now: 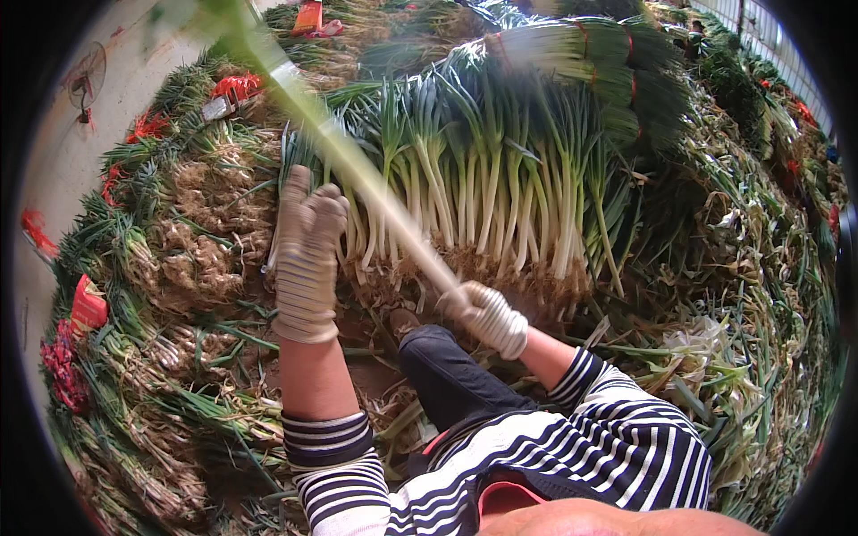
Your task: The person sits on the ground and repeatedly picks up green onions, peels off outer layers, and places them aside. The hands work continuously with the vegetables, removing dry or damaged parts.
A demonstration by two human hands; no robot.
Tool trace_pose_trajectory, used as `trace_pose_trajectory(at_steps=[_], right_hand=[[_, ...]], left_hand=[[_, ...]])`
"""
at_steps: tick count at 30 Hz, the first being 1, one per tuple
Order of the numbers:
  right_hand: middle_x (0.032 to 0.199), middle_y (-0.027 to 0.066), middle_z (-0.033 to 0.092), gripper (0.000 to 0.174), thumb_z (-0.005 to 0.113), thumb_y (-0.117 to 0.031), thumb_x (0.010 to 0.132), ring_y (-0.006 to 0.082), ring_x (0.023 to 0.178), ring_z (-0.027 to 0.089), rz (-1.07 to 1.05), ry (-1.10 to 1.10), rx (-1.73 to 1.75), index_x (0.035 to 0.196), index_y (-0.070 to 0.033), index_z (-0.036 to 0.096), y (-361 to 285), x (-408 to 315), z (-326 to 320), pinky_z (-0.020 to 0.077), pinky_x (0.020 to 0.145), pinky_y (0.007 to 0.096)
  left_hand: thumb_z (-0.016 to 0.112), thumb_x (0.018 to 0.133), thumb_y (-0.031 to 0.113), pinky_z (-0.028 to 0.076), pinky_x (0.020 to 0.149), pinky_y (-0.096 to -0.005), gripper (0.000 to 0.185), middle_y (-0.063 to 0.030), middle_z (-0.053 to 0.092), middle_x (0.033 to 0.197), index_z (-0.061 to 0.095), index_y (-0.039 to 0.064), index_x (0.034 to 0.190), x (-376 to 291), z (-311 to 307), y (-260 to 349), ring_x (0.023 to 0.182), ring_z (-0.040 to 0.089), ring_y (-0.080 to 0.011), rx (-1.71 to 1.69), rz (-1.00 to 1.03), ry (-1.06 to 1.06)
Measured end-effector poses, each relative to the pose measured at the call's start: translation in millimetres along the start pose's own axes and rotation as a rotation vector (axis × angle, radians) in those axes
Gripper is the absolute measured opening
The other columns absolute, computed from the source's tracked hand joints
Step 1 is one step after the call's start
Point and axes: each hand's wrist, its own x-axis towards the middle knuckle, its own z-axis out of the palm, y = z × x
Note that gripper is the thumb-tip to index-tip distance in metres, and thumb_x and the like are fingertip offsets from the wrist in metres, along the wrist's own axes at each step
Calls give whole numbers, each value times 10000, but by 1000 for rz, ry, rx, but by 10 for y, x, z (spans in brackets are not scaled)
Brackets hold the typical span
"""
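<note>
Both my hands wear pale striped work gloves. My right hand [486,315] grips the root end of a long green onion [375,191], blurred, which slants up and left across the view. My left hand [308,254] is raised at the left end of the row, palm forward with fingers extended, and I see nothing held in it. Before me lies a row of long green onions [496,194], leaves pointing away and roots towards me. Behind the row are tied bundles of green onions [563,50] with red bands.
Piled unsorted onions with rooty ends [201,254] lie at left, with red ties [238,87] on top. Stripped leaves and peelings [704,362] heap at right. A fan [84,80] stands by the wall at upper left. My bent knee [436,348] is close to the row.
</note>
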Motion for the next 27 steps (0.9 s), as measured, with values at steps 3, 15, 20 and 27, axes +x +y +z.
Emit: trace_pose_trajectory(at_steps=[3,15,20,27], right_hand=[[791,47,640,207,682,-193,880,92,588,562,-35,327,98,1035,-93,588,11,353,-611,515,500,218],[1254,221,573,440,522,-311,957,300,1164,548,366,385,-1013,1235,29,555,303,1199,-887,415,996,345],[1095,67,619,318,583,-232,941,155,1029,570,141,-144,-369,1197,-43,576,1234,1447,887,450,893,254],[1084,13,629,317,609,-175,938,110,932,593,677,-494,-433,1212,-19,574,3216,1111,2832,474,811,226]], left_hand=[[699,861,392,492,852,-193,692,-59,590,1046,424,-49,1318,-175,-15,-274,953,584,-113,63,-82,-7],[643,898,338,534,704,-297,400,-69,647,1029,577,74,1191,-2227,-2530,-655,856,643,-165,-180,-328,1057],[496,946,282,410,1028,-444,534,-224,484,1303,391,-46,1354,-3423,-3224,-252,1189,516,-330,-217,-97,1285],[587,906,316,501,884,-561,337,-139,629,1032,530,68,1126,-4508,-3710,-131,921,632,-318,-251,-96,1859]])
